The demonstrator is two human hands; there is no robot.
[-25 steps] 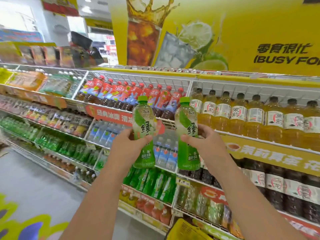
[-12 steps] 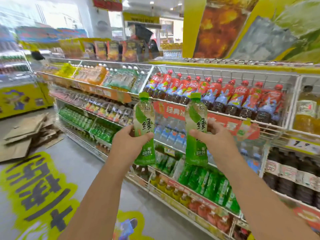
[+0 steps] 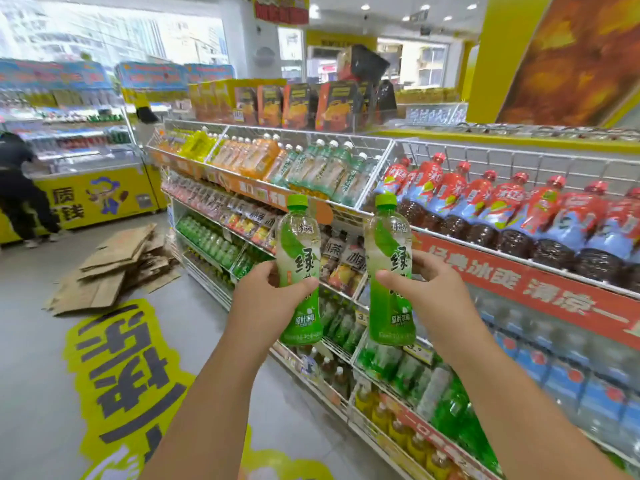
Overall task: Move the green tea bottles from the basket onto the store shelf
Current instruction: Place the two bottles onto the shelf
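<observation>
I hold two green tea bottles upright in front of the drinks shelf. My left hand [image 3: 265, 299] grips the left green tea bottle [image 3: 299, 251], which has a green cap and a green label. My right hand [image 3: 424, 289] grips the right green tea bottle [image 3: 389, 258] of the same kind. Both bottles hang in the air before the wire store shelf [image 3: 346, 202], roughly level with its second tier. Rows of similar green bottles [image 3: 391, 362] lie on a lower tier to the right. The basket is out of view.
Red-capped iced tea bottles [image 3: 519, 216] fill the top tier on the right. Flattened cardboard [image 3: 117, 265] lies on the floor at left. A person [image 3: 17, 188] stands by a yellow freezer counter [image 3: 93, 199] at far left. A yellow floor sticker [image 3: 121, 358] spreads below my arms.
The view has swung left along the aisle, so the amber tea bottles and the basket corner have left the frame. Both hands keep the same grip on the bottles.
</observation>
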